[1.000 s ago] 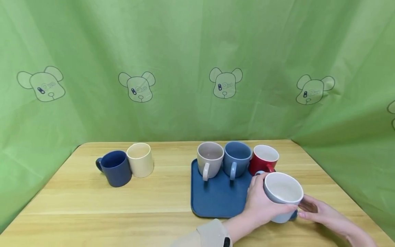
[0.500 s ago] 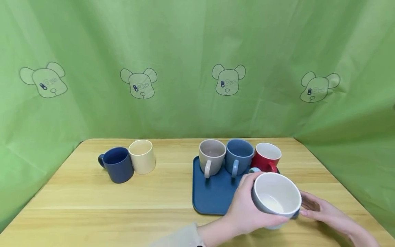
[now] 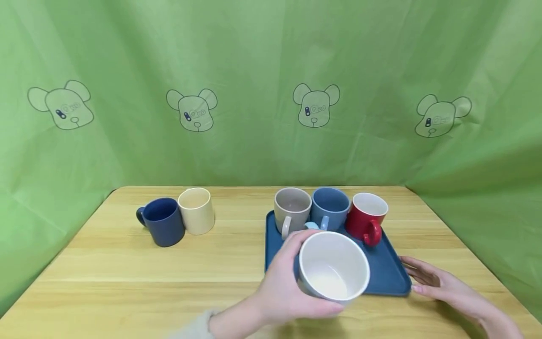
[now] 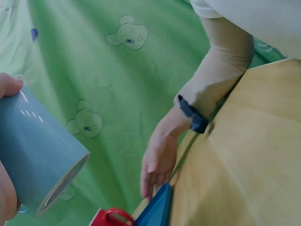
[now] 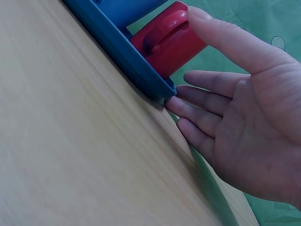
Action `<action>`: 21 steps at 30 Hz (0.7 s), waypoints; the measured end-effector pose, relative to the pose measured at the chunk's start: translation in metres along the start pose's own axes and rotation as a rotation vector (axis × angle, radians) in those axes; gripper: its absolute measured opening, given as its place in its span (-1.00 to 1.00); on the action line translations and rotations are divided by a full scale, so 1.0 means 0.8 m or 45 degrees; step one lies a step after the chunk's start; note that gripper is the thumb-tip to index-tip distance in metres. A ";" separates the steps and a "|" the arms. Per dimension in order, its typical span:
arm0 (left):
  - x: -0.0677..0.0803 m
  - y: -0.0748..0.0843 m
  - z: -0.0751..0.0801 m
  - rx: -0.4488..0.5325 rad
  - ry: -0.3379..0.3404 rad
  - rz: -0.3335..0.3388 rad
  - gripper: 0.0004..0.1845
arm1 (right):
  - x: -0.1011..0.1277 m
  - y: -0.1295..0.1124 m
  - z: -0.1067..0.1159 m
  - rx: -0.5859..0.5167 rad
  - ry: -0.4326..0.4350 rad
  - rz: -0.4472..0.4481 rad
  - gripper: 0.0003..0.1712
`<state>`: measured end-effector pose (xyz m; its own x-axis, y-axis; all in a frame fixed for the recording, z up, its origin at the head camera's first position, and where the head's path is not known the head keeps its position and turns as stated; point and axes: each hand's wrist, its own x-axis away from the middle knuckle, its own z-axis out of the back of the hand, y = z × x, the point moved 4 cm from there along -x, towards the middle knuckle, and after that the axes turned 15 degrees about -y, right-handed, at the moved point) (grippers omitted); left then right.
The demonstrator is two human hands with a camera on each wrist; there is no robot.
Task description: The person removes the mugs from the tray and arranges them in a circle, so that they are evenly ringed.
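Head view: the left hand (image 3: 284, 285) grips a light-blue mug (image 3: 333, 267) before a tray (image 3: 385, 270) bearing a grey mug (image 3: 292, 210), a blue one (image 3: 331, 208) and a red one (image 3: 361, 225). Left wrist: the light-blue mug tilts. Right wrist: the right hand (image 5: 251, 125), fingers straight, lies at the tray's corner.

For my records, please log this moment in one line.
left grip: holds light-blue mug; right grip: by tray corner, contact unclear; on tray: gray mug, blue mug, red mug; table left: navy mug, cream mug
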<state>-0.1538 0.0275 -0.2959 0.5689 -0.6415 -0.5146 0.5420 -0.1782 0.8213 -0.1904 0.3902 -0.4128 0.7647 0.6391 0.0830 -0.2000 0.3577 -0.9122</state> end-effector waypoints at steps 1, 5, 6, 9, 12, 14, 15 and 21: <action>0.004 0.001 0.006 -0.003 0.006 -0.009 -0.07 | 0.000 0.000 0.000 -0.002 -0.003 0.000 -0.35; 0.019 0.000 0.031 -0.031 0.062 0.038 -0.05 | 0.001 0.000 0.000 -0.012 -0.011 0.001 -0.35; 0.022 -0.001 0.039 -0.055 0.089 0.067 -0.05 | 0.001 0.000 0.000 -0.014 -0.012 0.003 -0.35; 0.031 -0.007 0.064 -0.127 0.181 0.138 -0.05 | 0.002 0.001 0.000 -0.017 -0.012 0.007 -0.36; 0.035 -0.016 0.092 -0.185 0.266 0.175 -0.08 | 0.002 0.002 0.000 -0.016 -0.006 0.006 -0.36; 0.036 -0.023 0.110 -0.217 0.316 0.184 -0.09 | 0.002 0.003 0.000 -0.018 0.000 0.000 -0.36; 0.036 -0.027 0.118 -0.233 0.345 0.185 -0.10 | 0.002 0.003 0.000 -0.016 0.004 -0.003 -0.36; 0.039 -0.059 0.159 -0.316 0.448 0.231 -0.14 | 0.000 0.001 -0.001 0.009 -0.005 0.018 -0.36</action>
<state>-0.2404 -0.0786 -0.3193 0.8200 -0.3464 -0.4557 0.5217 0.1246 0.8440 -0.1900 0.3902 -0.4135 0.7592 0.6470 0.0715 -0.2152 0.3531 -0.9105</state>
